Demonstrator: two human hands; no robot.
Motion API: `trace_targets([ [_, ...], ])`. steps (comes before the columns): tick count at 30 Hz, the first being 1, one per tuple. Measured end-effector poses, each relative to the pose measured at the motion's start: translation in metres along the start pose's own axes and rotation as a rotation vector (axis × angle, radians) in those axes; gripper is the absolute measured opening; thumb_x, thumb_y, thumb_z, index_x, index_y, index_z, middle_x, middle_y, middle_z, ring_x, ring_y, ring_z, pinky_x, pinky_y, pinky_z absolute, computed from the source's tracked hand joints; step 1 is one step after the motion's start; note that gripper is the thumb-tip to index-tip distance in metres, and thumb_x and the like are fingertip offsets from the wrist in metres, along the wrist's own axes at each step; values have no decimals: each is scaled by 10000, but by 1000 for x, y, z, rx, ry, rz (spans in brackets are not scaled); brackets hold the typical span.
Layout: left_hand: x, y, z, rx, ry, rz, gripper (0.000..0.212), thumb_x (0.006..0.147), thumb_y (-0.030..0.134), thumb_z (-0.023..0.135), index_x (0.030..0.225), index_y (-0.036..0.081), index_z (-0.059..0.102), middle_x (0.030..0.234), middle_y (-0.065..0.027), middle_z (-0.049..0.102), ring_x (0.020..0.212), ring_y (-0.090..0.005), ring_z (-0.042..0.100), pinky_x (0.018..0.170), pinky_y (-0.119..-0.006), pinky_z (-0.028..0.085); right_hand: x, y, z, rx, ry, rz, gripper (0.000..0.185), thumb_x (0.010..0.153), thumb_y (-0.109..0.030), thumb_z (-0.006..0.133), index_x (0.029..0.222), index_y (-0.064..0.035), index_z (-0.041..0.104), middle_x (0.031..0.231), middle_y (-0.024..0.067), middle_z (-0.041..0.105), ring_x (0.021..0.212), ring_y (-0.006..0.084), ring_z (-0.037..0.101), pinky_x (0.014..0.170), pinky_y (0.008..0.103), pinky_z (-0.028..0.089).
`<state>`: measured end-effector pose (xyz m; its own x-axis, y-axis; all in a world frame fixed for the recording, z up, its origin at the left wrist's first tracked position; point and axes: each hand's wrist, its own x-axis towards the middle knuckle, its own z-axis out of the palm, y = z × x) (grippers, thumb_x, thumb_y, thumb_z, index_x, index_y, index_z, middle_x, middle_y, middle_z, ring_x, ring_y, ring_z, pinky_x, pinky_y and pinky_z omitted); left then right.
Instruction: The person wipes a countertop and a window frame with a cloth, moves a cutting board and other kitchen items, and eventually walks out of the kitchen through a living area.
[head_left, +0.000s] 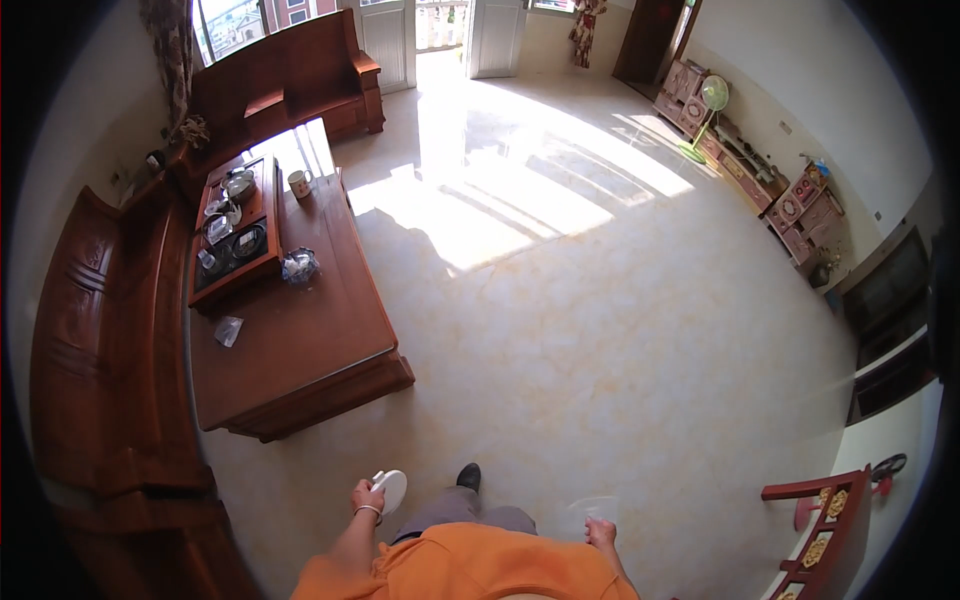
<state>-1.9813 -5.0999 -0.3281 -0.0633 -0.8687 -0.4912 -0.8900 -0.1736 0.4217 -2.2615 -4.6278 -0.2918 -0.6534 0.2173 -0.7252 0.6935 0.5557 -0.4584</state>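
At the lower middle, my left hand (367, 498) grips a white round flat object (391, 490) with a short tab at its edge; its exact kind is unclear. A bracelet circles that wrist. On the other side of my body, my right hand (600, 531) is closed on a thin see-through plastic piece (592, 508), which hardly stands out against the pale floor. Both hands hang low beside my orange top, over the marbled tile floor (540, 360). One dark shoe (469, 476) shows ahead of me.
Ahead left stands a wooden coffee table (337, 300) with a tea tray (274, 225), a mug (300, 184) and a crumpled plastic bag (300, 266). Wooden benches (112, 330) line the left. A green fan (705, 124) and low cabinets (795, 202) stand right; carved red furniture (821, 517) is nearer.
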Motion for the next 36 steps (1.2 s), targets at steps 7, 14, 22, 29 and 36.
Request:
trace_targets([
  [7,113,307,51,-329,-129,320,237,707,189,735,885,65,640,813,-110,666,741,-224,627,704,-334,495,117,-79,29,-172,86,101,168,749,-171,658,664,-44,588,513,44,531,432,162,529,361,313,396],
  [14,219,421,66,20,14,78,286,710,184,724,977,96,669,932,-135,681,857,-254,655,786,-345,501,195,-407,70,-174,-32,98,181,762,-161,626,642,-49,548,490,46,502,371,167,477,333,311,377],
  [22,333,563,75,-85,53,-87,291,693,199,741,949,78,670,917,-132,678,858,-250,651,800,-339,497,372,-795,142,-15,-71,-368,241,821,-256,656,733,-45,579,581,24,531,376,106,453,328,261,334],
  [29,489,725,102,68,25,-200,284,700,192,744,948,79,664,897,-117,680,826,-228,654,777,-333,503,438,-1064,262,-81,-135,-883,234,856,-223,634,728,-33,586,601,5,541,402,64,442,379,226,345],
  [36,673,1012,82,-231,41,-4,270,723,155,706,975,74,653,802,-96,674,714,-177,627,665,-302,498,468,-1257,335,-82,-195,-771,184,846,-186,646,764,-25,609,603,3,535,416,59,433,380,227,345],
])
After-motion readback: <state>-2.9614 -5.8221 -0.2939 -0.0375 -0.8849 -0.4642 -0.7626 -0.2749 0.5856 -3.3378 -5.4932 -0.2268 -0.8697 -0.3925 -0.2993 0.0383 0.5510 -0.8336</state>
